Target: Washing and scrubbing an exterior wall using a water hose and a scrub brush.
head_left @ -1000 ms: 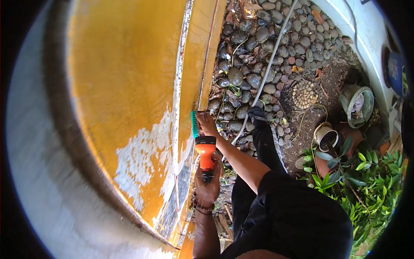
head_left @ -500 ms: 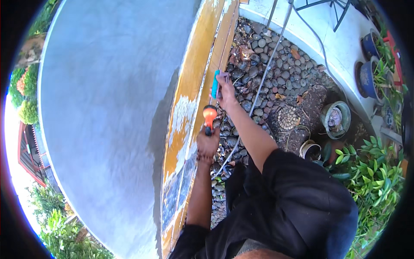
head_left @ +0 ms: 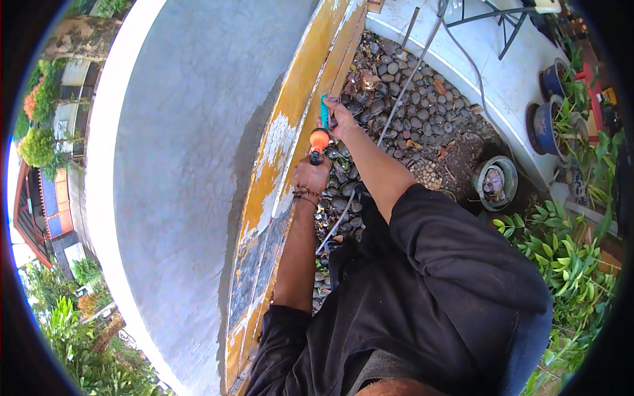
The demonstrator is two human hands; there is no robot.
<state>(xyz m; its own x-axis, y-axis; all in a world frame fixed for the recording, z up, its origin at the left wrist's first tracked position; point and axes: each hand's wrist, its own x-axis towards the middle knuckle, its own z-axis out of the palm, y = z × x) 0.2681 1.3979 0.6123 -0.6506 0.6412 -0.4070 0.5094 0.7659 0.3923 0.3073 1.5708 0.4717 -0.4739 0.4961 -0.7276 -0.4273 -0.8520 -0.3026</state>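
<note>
My left hand (head_left: pixel 310 174) is closed round the black lower end of an orange-and-black spray nozzle (head_left: pixel 319 140), whose round head points away from me. Just beyond it, my right hand (head_left: pixel 343 123) grips a tool with a teal bar-shaped part (head_left: pixel 325 111); its kind is not clear, perhaps a brush or scraper. Both hands are close to a yellow-painted strip (head_left: pixel 297 109) along the wall, where white and grey patches show through flaking paint. A grey wall face (head_left: pixel 191 165) lies left of this strip, with a darker band along its edge.
Rounded dark stones (head_left: pixel 409 99) cover the ground to the right. A grey hose (head_left: pixel 413 72) runs across them. A green bucket (head_left: pixel 495 183), blue pots (head_left: pixel 549 125) and a leafy plant (head_left: pixel 551 244) stand at the right. A white ledge (head_left: pixel 462 59) curves behind the stones.
Both hands have moved slightly up and left in the picture, still holding the nozzle and the teal tool. The view has shifted, showing more of the buildings at the left.
</note>
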